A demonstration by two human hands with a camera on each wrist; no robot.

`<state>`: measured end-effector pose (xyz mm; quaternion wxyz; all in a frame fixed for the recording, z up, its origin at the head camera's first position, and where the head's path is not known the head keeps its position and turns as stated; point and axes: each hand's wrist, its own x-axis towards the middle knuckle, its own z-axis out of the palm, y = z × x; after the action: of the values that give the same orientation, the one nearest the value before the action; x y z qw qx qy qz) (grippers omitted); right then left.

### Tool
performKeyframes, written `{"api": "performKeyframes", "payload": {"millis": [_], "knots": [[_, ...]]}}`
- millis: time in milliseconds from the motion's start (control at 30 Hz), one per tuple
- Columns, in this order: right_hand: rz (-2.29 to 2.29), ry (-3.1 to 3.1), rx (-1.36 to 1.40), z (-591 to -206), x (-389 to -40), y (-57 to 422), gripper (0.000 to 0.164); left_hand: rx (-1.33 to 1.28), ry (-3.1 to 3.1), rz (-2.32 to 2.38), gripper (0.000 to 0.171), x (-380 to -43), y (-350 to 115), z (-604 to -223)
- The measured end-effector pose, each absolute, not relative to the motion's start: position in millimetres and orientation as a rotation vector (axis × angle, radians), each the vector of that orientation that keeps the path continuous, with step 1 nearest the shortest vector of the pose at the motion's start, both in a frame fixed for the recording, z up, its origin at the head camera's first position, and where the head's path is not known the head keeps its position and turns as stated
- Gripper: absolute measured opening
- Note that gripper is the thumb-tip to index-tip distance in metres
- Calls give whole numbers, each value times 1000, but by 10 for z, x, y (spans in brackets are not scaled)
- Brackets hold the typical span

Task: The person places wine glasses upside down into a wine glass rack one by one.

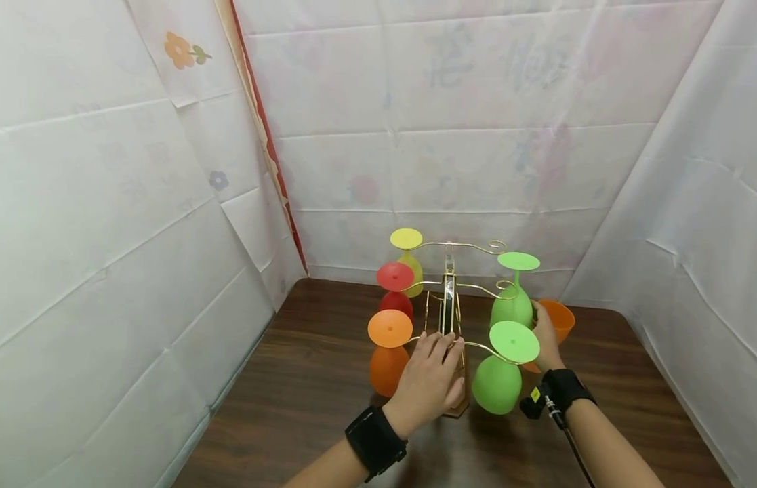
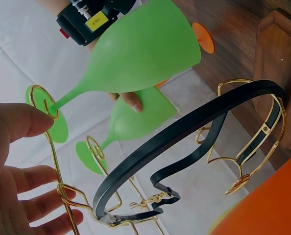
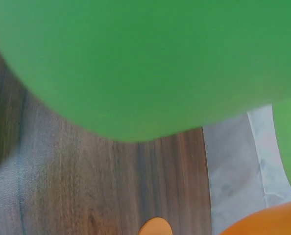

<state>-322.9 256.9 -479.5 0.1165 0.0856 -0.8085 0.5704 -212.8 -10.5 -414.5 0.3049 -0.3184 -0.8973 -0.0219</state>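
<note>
A gold-wire stemware rack [image 1: 449, 298] with a black band stands on the table. My left hand [image 1: 432, 373] grips its front wire arm, thumb on one side and fingertips on the other. From the right arms two green goblets hang upside down: a front green goblet [image 1: 497, 385] and a farther green goblet [image 1: 511, 308]. My right hand [image 1: 545, 339] holds the farther one's bowl; a fingertip shows against it in the left wrist view. That goblet's foot [image 2: 89, 157] lies at the spiral hook. Green fills much of the right wrist view.
On the rack's left side hang a yellow goblet [image 1: 411, 271], a red goblet [image 1: 395, 305] and an orange goblet [image 1: 387, 371], all upside down. Another orange goblet [image 1: 558, 320] stands upright on the wooden table [image 1: 293, 379] right of my right hand. White sheeting [image 1: 476, 169] encloses the table.
</note>
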Motion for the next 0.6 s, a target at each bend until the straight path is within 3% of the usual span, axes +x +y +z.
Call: {"api": "performKeyframes", "payload": {"millis": [600], "knots": [[1687, -2414, 372, -4552, -3132, 2398, 70, -829, -2354, -51, 56, -2126, -90, -4160]]}}
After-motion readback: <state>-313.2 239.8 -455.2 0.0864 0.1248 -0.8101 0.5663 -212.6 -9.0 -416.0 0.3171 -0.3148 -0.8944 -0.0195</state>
